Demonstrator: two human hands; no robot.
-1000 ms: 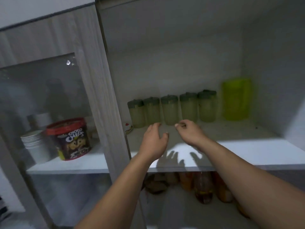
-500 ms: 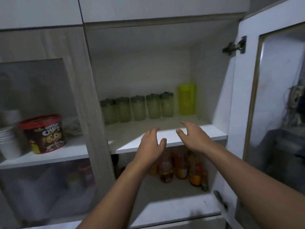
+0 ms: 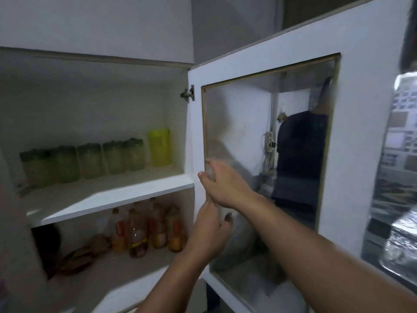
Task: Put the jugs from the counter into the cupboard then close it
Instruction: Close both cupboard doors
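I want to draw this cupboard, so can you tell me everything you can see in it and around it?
Jars: five, pale green with dark lids, in a row on the upper shelf.
Jug: one, bright yellow-green, right end of that row.
Bottles: several, orange and red, lower shelf; blurred.
Shelf: one, white, under the jars.
Door: one, white with a glass pane, open at right.
Hinge: one, metal, top of the door.
Left hand: empty, at the door.
Right hand: empty, above the left.
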